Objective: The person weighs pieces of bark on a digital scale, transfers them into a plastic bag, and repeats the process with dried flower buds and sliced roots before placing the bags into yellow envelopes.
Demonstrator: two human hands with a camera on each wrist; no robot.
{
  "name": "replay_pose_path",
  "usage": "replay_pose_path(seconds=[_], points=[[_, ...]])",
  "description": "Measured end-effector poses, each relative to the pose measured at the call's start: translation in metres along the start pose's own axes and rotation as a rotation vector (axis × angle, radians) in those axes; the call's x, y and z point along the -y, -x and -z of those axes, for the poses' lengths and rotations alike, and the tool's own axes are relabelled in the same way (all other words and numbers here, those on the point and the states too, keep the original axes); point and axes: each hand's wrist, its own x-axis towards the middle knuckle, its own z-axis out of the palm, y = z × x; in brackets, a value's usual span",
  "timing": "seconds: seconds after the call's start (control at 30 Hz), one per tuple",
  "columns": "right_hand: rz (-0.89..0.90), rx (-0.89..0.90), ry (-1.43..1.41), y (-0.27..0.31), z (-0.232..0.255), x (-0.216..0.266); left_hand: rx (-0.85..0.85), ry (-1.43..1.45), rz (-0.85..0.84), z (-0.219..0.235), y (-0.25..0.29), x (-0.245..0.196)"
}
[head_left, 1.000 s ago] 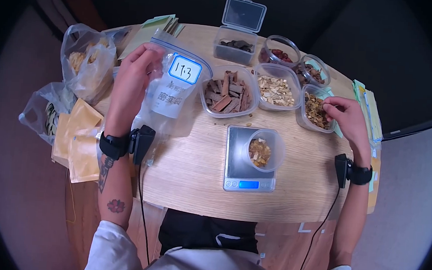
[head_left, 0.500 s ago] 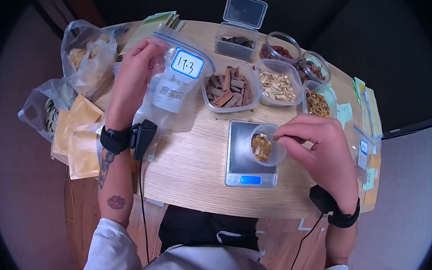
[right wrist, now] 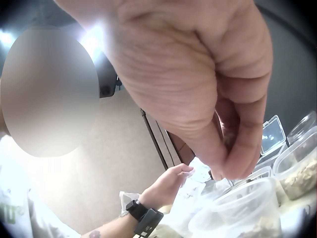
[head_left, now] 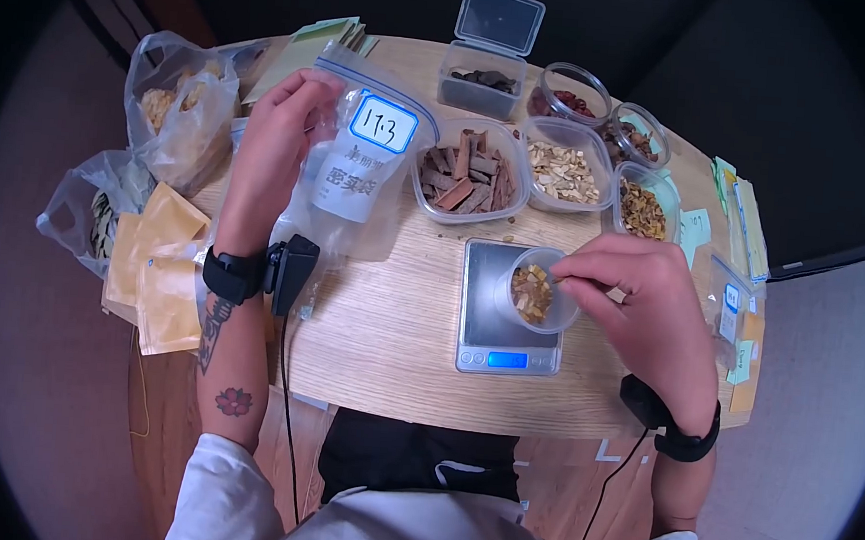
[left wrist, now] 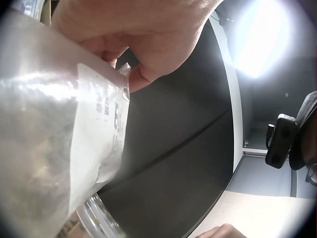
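Note:
My left hand (head_left: 278, 149) pinches the upper edge of a clear zip bag (head_left: 355, 230), labelled 17.3, and holds it raised at the left. A digital scale (head_left: 486, 299) lies in the middle of the wooden table. On it stands a small clear cup (head_left: 567, 315), partly filled with yellow-brown dried herb pieces (head_left: 531, 292). Thumb and fingers of my right hand (head_left: 645, 310) pinch together at the cup's right rim, a tiny bit of dried herb showing at the tips. The right wrist view has the closed fingertips above the cup (right wrist: 270, 203).
Behind the scale are open tubs of bark strips (head_left: 467, 177), pale chips (head_left: 565, 174) and yellow-brown herb (head_left: 643, 213). Farther back stand a lidded box (head_left: 480, 98) and round jars. Plastic bags (head_left: 177, 127) and brown packets (head_left: 169, 302) occupy the left side; papers (head_left: 741, 226) the right.
My right hand has gone from the yellow-brown herb tub over to the cup on the scale, and has stayed there since half a second ago. My left hand still holds the bag.

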Motion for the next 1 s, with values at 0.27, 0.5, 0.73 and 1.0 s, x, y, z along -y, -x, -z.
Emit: replay_pose_path(seconds=[0.27,0.5,0.73,1.0], points=[[0.023,0.002,0.012,0.0022,-0.0019,-0.0007,0.006,-0.017,-0.004,0.0008,-0.0003,0.0012],[-0.003,0.011,0.008,0.0018,-0.0023,0.0003,0.012,-0.009,0.003,0.0013,-0.0006,0.0012],[-0.005,0.013,0.026,0.0023,-0.0017,-0.0014,0.003,-0.032,0.001,-0.0002,0.0015,-0.0015],[-0.041,0.018,-0.018,0.0025,0.0001,0.0005,0.01,-0.036,0.0,0.0011,0.0003,-0.0003]])
